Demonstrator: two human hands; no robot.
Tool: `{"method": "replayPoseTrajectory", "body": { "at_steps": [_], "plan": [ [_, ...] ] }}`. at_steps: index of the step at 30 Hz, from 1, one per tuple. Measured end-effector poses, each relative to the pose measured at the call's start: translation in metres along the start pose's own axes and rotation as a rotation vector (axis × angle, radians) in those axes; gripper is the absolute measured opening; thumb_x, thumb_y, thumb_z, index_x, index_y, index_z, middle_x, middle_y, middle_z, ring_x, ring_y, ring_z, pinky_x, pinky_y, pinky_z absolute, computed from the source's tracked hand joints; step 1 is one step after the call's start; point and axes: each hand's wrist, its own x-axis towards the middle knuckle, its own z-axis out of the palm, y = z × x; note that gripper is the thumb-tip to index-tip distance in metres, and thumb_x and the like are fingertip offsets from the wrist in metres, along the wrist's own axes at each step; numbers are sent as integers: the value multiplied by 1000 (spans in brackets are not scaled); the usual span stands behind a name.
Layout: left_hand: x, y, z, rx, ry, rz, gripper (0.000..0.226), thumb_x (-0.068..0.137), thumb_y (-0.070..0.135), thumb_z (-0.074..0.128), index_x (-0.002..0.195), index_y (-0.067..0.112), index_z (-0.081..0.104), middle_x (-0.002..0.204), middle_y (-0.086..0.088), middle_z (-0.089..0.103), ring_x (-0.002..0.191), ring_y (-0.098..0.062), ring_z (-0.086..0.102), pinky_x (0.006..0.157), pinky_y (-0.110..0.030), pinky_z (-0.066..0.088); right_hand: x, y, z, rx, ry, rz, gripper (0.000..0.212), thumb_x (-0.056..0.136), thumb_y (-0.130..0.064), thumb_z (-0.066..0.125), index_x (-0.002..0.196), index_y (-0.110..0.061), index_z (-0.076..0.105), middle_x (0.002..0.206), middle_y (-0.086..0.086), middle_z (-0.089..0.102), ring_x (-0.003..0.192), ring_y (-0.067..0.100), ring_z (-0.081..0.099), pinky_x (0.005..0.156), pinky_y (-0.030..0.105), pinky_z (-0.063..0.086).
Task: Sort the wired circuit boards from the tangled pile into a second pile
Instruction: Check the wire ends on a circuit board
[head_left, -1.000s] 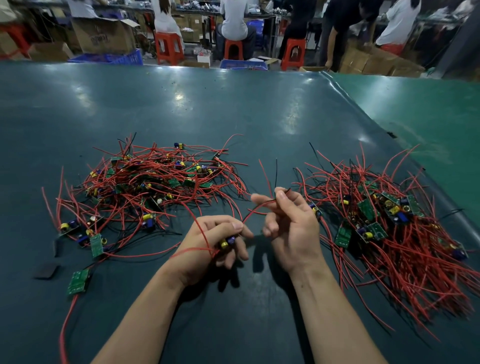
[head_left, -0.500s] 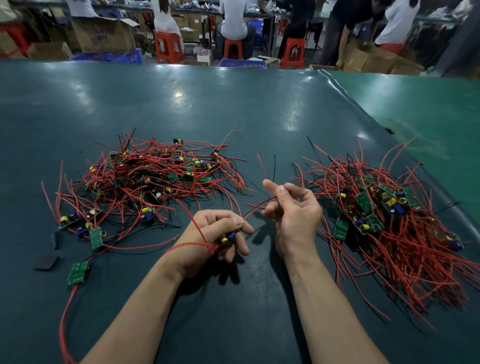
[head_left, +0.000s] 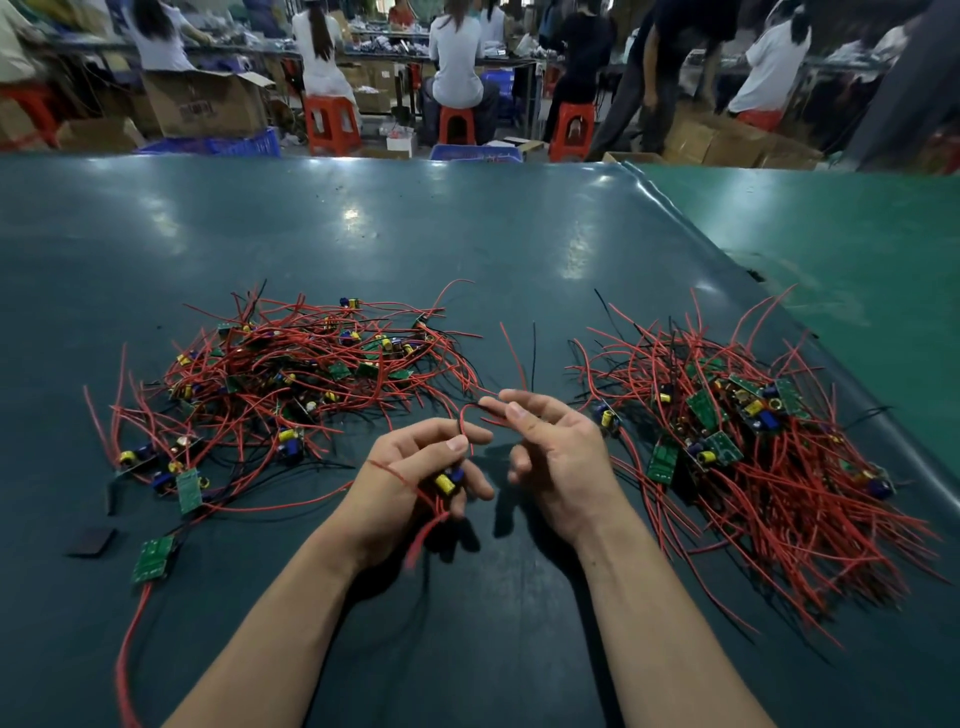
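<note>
A tangled pile (head_left: 291, 374) of small green circuit boards with red and black wires lies on the left of the dark green table (head_left: 467, 234). A second, combed-out pile (head_left: 753, 441) lies on the right. My left hand (head_left: 415, 483) grips one wired board (head_left: 448, 480), whose yellow and blue parts show between the fingers; its red wires loop over the wrist and hang below. My right hand (head_left: 556, 457) is just right of it, thumb and forefinger pinching that board's red and black wires (head_left: 488, 408), the other fingers loosely curled.
Loose boards (head_left: 153, 558) (head_left: 188, 488) and a black pad (head_left: 93, 540) lie at the near left. A lighter green table (head_left: 857, 249) adjoins on the right. Behind the far edge are people on red stools (head_left: 332, 124), cardboard boxes and blue crates.
My right hand has loosened and slid along the wires, its fingers more spread. My left hand has turned, showing the board's yellow part, and the wire ends now hang below it.
</note>
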Motion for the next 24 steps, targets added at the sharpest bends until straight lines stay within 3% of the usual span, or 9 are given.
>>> {"method": "replayPoseTrajectory", "body": {
  "at_steps": [5,9,12,14,17,21,24],
  "plan": [
    [3,2,3,-101,183,73,14,92,12,52,99,4,61,77,-20,72,44,-16,52,44,-20,43,-2,9,6,-74,41,-61,31,92,2,60,119,-13,54,110,8,72,47,13,57,52,29,55],
    [6,4,4,-359,333,155,10,98,5,46,92,10,51,95,-20,74,68,-23,71,59,-27,58,-8,14,10,-376,-112,-133,34,89,9,61,105,-20,67,102,6,73,71,9,66,53,19,51],
    [8,4,0,-401,443,230,12,101,3,45,92,8,51,94,-17,75,81,-24,74,65,-30,60,-12,18,15,-503,-197,-173,40,88,6,65,105,-29,68,88,-1,72,67,5,61,55,14,47],
    [9,2,0,-358,499,279,9,99,2,49,93,7,53,96,-17,74,85,-25,73,70,-32,61,-14,18,15,-448,-202,-191,32,87,-3,69,107,-28,71,88,1,74,64,8,58,53,16,47],
    [9,-3,4,-253,468,319,0,91,5,60,91,5,59,98,-17,74,90,-25,73,72,-31,60,-15,17,16,-302,-171,-216,16,91,-8,65,103,-13,75,88,4,76,57,10,61,47,20,49],
    [5,-6,6,-110,359,283,23,76,17,72,93,5,64,97,-19,74,89,-26,73,81,-33,59,-10,18,17,-185,29,-204,14,93,-8,63,89,-16,74,68,0,69,45,8,51,39,19,41],
    [7,-8,3,-43,319,218,30,74,8,73,103,4,64,99,-16,75,91,-23,72,85,-33,58,-7,19,18,-208,100,-228,9,93,-11,65,86,-11,71,60,-4,63,45,8,51,39,19,41]
  ]
}}
